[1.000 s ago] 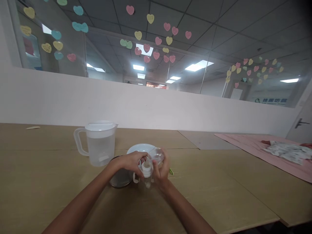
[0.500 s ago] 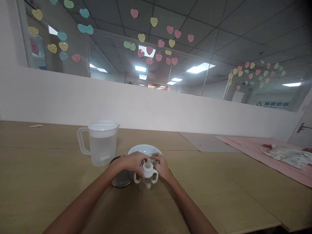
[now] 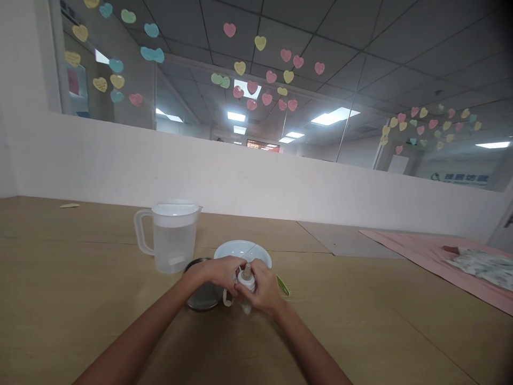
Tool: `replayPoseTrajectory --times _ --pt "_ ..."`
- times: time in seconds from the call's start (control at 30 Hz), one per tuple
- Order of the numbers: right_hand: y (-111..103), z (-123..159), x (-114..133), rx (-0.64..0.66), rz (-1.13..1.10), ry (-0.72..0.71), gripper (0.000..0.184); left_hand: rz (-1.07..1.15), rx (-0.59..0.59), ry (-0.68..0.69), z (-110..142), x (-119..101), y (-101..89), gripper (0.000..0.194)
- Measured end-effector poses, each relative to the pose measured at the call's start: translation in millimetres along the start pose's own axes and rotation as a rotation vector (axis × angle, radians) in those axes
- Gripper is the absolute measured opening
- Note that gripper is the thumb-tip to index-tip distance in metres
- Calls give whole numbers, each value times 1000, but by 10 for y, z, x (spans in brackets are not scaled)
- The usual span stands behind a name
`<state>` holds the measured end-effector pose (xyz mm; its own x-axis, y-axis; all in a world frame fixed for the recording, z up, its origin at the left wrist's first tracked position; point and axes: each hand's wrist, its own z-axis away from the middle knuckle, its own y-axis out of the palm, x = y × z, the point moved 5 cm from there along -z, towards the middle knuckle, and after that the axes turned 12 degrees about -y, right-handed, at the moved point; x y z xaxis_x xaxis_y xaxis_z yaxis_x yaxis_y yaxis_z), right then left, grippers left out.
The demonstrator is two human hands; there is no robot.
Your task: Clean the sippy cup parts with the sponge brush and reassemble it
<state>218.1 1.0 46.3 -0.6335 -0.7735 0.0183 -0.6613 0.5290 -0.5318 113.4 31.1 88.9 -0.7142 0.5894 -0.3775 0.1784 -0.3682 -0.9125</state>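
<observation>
A clear baby bottle with a white collar, a pale teat on top and white side handles stands upright between my hands. From the left, my left hand is closed around its upper part. My right hand wraps the other side, its thumb across the front of the collar, and covers the right handle. Behind the hands is a white bowl. A round dark metal dish lies just left of the bottle, partly under my left forearm. The green handle of some utensil shows to the right.
A lidded translucent pitcher stands at the back left. A thin wooden stick lies farther left. On the right, a pink cloth carries a patterned white garment. A white wall bounds the table.
My right hand has moved from beside the bottle's collar to close around it, covering the right handle. My left hand stays on the bottle. The view has shifted slightly.
</observation>
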Motion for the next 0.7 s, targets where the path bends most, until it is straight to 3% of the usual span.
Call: replayPoseTrajectory --times 0.53,0.7 --pt "-50 -42 16 58 -153 33 28 30 -12 27 -48 62 13 60" --pt "8 -13 -86 1 -524 203 22 23 8 35 -75 134 22 56"
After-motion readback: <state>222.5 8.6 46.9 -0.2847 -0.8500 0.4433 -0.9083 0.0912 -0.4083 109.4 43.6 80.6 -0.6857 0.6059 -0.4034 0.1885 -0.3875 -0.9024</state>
